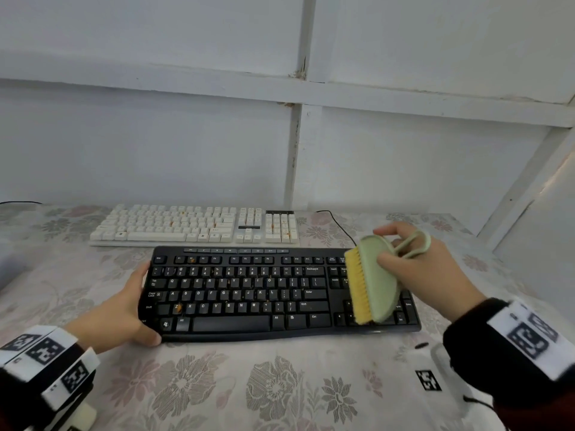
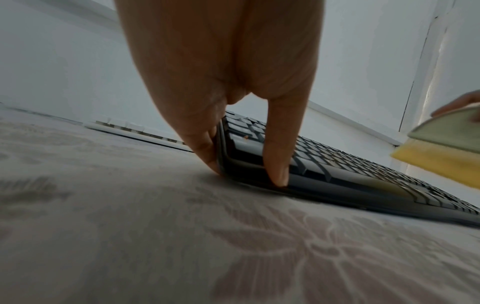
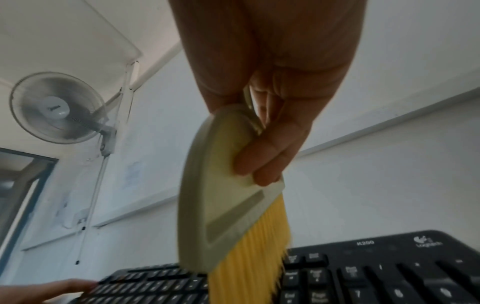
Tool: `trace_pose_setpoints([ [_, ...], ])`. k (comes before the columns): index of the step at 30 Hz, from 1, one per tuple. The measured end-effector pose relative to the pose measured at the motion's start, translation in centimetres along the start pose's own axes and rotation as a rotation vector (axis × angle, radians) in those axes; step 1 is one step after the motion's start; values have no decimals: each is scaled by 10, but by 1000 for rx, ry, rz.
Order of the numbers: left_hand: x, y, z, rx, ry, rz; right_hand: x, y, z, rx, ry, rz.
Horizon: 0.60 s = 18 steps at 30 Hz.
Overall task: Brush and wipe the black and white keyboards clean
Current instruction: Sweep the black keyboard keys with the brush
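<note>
The black keyboard (image 1: 249, 290) lies across the middle of the table, with orange crumbs (image 1: 178, 307) on several keys. Behind it lies the white keyboard (image 1: 193, 225), also flecked with orange. My left hand (image 1: 137, 306) rests against the black keyboard's left end; its straight fingers (image 2: 205, 148) press on the side edge and its thumb (image 2: 278, 164) presses on the front rim. My right hand (image 1: 392, 253) grips a pale green brush (image 1: 376, 284) by its body and loop handle. Its yellow bristles (image 3: 249, 257) point down over the navigation keys of the black keyboard (image 3: 376, 277).
A floral tablecloth (image 1: 249, 384) covers the table. A black cable (image 1: 339, 225) runs from the white keyboard's right end. A white object with a printed marker (image 1: 429, 379) lies at the front right. White walls close the back and right, with a wall fan (image 3: 57, 107).
</note>
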<state>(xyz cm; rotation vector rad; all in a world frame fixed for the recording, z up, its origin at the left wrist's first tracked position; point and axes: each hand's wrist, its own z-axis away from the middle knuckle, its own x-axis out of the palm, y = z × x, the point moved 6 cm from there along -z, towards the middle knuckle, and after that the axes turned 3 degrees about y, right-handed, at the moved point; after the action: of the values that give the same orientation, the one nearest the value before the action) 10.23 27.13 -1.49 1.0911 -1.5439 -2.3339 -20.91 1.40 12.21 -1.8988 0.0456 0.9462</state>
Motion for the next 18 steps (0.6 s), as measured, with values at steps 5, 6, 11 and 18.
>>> trace_pose_setpoints([
  [5, -2, -4, -2, 2, 8, 8, 16, 2, -15, 4, -39, 25],
  [6, -1, -3, -1, 1, 6, 9, 20, 4, -13, 9, -59, 43],
  [11, -1, 0, 0, 5, 15, -11, 30, 15, 19, 36, -228, 73],
  [18, 0, -1, 0, -6, 10, -6, 10, -6, -1, 5, -115, -33],
])
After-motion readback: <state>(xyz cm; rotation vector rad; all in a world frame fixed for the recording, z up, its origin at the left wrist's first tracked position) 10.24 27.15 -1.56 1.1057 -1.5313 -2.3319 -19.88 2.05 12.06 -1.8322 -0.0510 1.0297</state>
